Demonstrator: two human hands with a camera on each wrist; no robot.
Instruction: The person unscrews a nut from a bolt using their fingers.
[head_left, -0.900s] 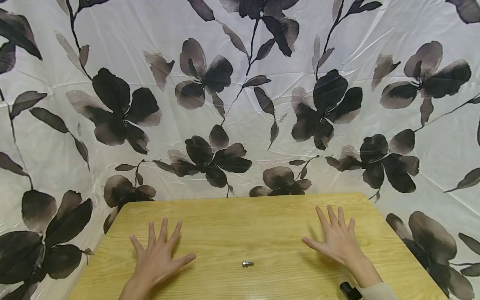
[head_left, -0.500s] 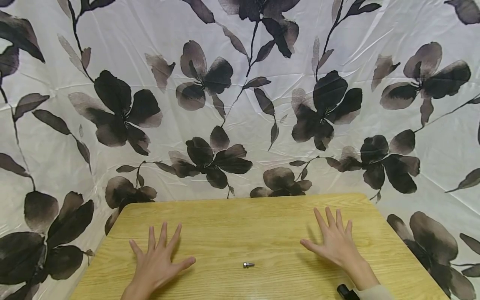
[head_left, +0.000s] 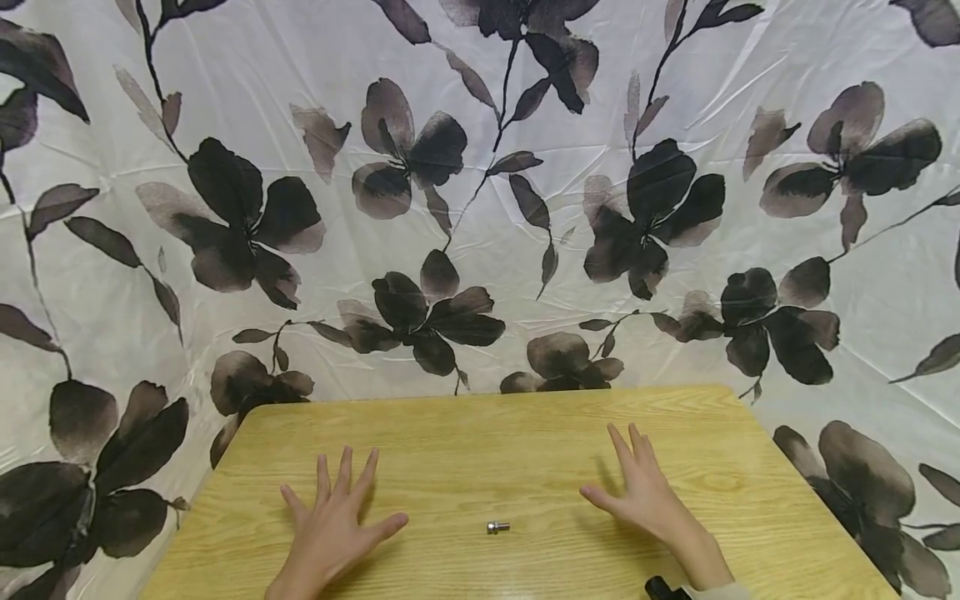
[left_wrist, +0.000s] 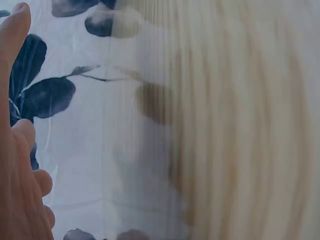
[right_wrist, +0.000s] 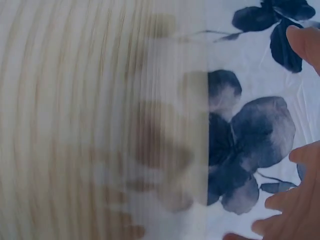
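Observation:
On the wooden table lies a small silvery metal bolt (head_left: 498, 527) on its side, its thicker end to the left. My left hand (head_left: 332, 531) is to the left of it, fingers spread and straight, thumb pointing towards the bolt. To the right, my right hand (head_left: 647, 500) is also stretched out, thumb apart from the fingers. Neither hand touches the bolt or holds anything. At the left edge of the left wrist view I see part of the left hand (left_wrist: 22, 170); the right hand (right_wrist: 300, 205) shows at the right edge of its own wrist view. Neither wrist view shows the bolt.
The yellow wood-grain table (head_left: 487, 442) has rounded far corners. Behind and beside it hangs a white sheet (head_left: 300, 50) printed with dark flowers. A black device (head_left: 662, 588) sits at the right wrist by a light sleeve (head_left: 720, 592).
My right hand has moved left, closer to the bolt, and turned a little. The left hand has shifted slightly right. The bolt stays where it was.

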